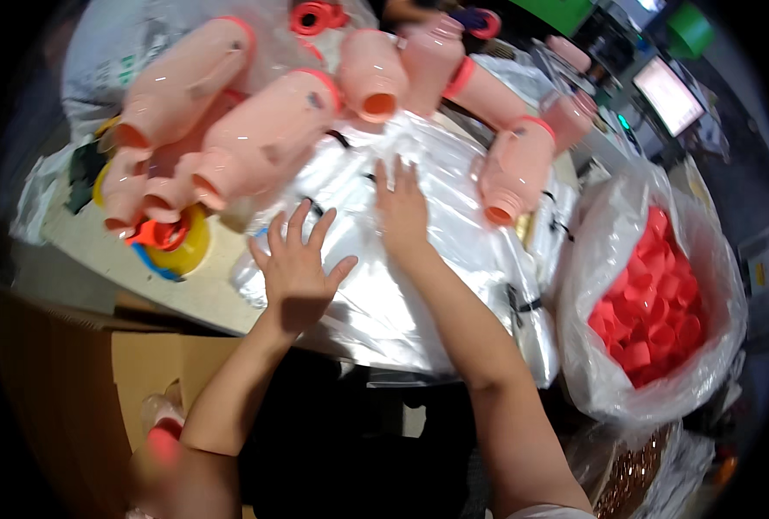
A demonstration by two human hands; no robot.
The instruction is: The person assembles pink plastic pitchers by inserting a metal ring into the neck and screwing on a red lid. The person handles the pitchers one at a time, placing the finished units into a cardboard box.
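A stack of clear plastic bags (pixel 453 303) lies on the table in front of me, with short black ties at its edges. My left hand (pixel 299 266) is over its left part, fingers spread and holding nothing. Farther in, my right hand (pixel 401 208) rests on the bags with its fingers stretched out. Pink bottles surround the stack: a large one (pixel 267 130) beyond my left hand, another (pixel 372 78) beyond my right, and one (pixel 518 169) on its side to the right. Whether the left palm touches the plastic I cannot tell.
More pink bottles (pixel 185 82) lie at the far left, near a yellow roll (pixel 196 246) with a red ring. At right stands a plastic sack (pixel 588 251) of red caps (pixel 648 303). A cardboard box (pixel 155 368) is below left. Behind are a screen (pixel 668 95) and a co-worker's dark-gloved hand (pixel 472 19).
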